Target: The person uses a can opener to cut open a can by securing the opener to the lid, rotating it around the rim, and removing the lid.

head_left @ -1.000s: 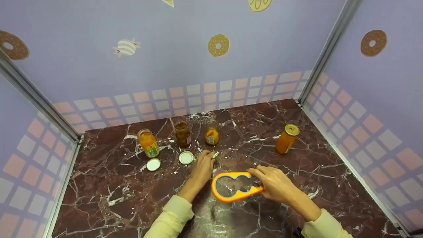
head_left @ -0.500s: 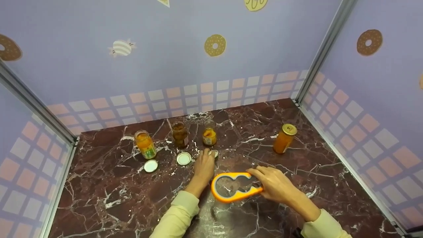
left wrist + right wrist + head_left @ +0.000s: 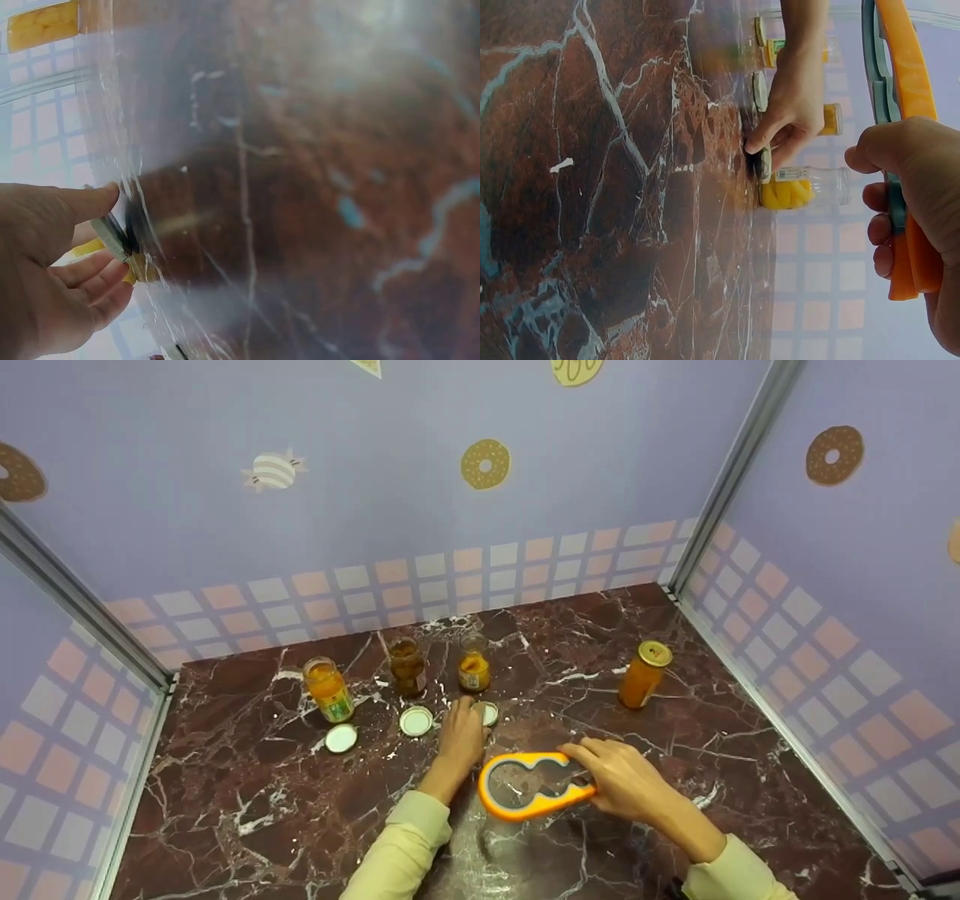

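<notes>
Round white-lined metal lid (image 3: 490,714) sits, in the head view, just right of the left hand (image 3: 460,737), the nearer one, on or barely above the marbled worktop (image 3: 315,821); the right hand (image 3: 628,780) holds an orange two-armed jar opener (image 3: 538,807), long axis crosswise. Left wrist: thumb and fingers pinch the lid's edge. Right wrist: fingers clamp the opener; the glass jar (image 3: 825,186) has an unreadable white label (image 3: 789,174)

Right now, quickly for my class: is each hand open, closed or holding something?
Left hand: holding, pinching a round, pale-faced jar lid by its edge.
Right hand: holding, gripping the orange-and-grey, loop-shaped jar opener at its handle end.
</notes>
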